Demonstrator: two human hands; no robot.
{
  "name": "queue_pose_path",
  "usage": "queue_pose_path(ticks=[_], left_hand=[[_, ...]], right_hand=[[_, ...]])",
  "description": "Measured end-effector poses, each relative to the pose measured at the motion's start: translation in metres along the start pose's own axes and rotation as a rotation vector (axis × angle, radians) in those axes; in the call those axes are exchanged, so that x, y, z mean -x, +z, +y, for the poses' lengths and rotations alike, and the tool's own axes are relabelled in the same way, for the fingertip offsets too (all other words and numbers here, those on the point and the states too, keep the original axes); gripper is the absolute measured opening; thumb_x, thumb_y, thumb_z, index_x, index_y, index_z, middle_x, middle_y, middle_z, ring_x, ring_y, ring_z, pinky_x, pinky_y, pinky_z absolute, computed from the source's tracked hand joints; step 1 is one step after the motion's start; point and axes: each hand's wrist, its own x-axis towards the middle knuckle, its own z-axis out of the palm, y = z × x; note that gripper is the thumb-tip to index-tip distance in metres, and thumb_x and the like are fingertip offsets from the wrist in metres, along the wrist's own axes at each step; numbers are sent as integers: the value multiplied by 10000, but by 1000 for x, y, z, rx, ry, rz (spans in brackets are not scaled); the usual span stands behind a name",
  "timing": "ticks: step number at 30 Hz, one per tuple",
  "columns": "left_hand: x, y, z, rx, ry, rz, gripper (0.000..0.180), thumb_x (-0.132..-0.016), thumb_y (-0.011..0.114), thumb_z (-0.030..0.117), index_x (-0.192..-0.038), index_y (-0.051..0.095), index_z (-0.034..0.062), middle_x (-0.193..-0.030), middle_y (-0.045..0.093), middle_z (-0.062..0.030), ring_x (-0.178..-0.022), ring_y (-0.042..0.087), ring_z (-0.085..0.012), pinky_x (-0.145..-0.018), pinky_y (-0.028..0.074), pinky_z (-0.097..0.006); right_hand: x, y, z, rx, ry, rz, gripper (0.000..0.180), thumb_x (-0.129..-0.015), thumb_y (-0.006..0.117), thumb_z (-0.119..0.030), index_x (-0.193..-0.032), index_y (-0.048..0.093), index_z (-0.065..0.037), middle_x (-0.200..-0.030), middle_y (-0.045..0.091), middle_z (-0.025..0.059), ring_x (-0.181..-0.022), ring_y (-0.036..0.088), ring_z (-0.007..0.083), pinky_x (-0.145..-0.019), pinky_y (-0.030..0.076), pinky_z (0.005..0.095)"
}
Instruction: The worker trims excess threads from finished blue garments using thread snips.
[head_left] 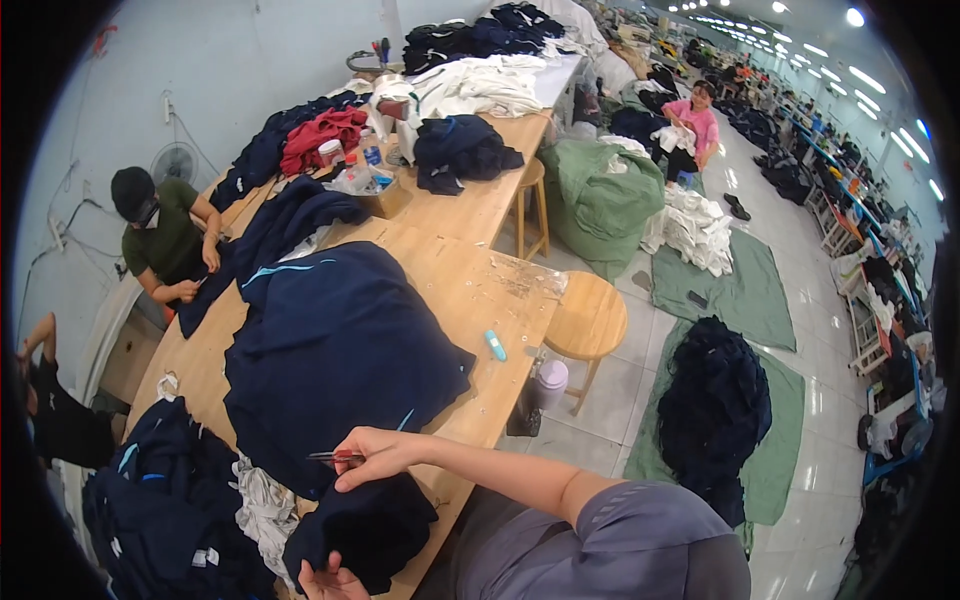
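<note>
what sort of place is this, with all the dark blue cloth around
Most likely a garment workshop: navy cloth pieces are heaped along a wooden worktable, the right hand holds small red-handled scissors, and more cloth lies in a navy pile on the floor.

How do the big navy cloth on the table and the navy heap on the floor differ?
The navy cloth lies broad and mostly smooth; the navy heap is bunched and crumpled. The cloth is on the wooden table; the heap is on a green sheet. The cloth shows light-blue trim; on the heap, none is visible. Both are dark blue fabric.
</note>
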Motion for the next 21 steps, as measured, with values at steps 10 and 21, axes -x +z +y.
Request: queue_pose_path(ticks=[10, 21], left_hand=[[9, 48, -26, -197, -76, -55, 246, -887, 486, 200, -992, 629, 30, -996, 660, -114, -918, 645, -300, -596, 547, -297], [0, 14, -19, -231, 33, -59, 237, -892, 489, 221, -975, 626, 46, -932, 667, -86, -880, 656, -288, -479, 500, -259]], right_hand=[[5, 56, 0, -13, -157, 183, 421, -746, 698, -359, -934, 624, 11, -780, 629, 129, -725, 614, 224, -593, 456, 311], [-6, 46, 16, -78, -19, 409, 274, -826, 635, -248, -718, 587, 0, -556, 542, 30, -520, 475, 98, -503, 379, 275]])
